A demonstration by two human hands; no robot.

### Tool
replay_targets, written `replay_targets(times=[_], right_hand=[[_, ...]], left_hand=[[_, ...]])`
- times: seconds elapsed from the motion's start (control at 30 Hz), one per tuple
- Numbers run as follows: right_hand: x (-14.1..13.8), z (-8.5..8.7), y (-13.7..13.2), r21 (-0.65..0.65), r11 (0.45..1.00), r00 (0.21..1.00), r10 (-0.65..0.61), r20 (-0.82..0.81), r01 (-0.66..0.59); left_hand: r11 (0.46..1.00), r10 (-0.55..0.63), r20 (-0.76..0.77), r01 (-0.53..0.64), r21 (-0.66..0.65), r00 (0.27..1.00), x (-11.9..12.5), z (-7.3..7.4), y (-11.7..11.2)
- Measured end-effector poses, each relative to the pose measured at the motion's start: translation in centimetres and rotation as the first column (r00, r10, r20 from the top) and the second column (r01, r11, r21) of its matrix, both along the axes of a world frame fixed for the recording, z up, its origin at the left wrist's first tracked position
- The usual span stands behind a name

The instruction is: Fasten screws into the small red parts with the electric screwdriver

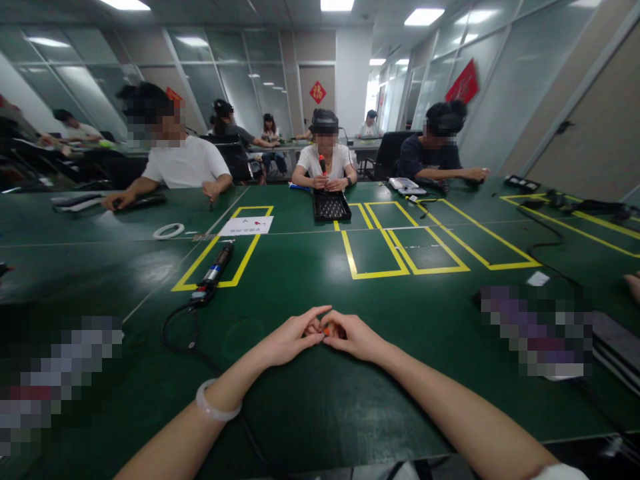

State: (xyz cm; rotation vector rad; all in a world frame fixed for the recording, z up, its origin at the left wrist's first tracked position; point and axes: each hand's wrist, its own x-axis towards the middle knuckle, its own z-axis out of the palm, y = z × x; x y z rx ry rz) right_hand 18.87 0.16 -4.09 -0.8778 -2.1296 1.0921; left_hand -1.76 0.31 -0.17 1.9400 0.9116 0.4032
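Observation:
My left hand [293, 337] and my right hand [353, 333] meet fingertip to fingertip on the green table [320, 400], close in front of me. Between the pinched fingers sits a tiny orange-red object [326, 331], too small to name. Both hands have their fingers curled together around it. A pale bangle [216, 404] circles my left wrist. A black electric screwdriver [216, 268] with a cord lies to the left, inside a yellow taped box.
A black tray [331, 207] sits mid-table before a person holding a red tool. Other people sit along the far edge. Yellow tape outlines [405, 247] mark the table. A white card [247, 225], a white ring [169, 231] and cables [545, 240] lie around.

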Motion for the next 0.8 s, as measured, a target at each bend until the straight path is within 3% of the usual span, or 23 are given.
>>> replay_targets(times=[0.27, 0.5, 0.8], right_hand=[[0.2, 0.1, 0.0, -0.107, 0.993, 0.996, -0.057, -0.068, 0.050], [0.2, -0.2, 0.2, -0.194, 0.978, 0.987, -0.107, -0.116, 0.084], [0.2, -0.4, 0.4, -0.230, 0.972, 0.973, -0.105, -0.204, 0.056]], left_hand=[[1.000, 0.027, -0.013, -0.027, 0.014, 1.000, 0.1, 0.7, -0.2], [0.980, 0.079, -0.092, -0.061, 0.188, 0.993, 0.7, 1.0, -0.9], [0.971, 0.111, -0.104, -0.086, 0.225, 0.988, 0.6, 0.9, -0.9]])
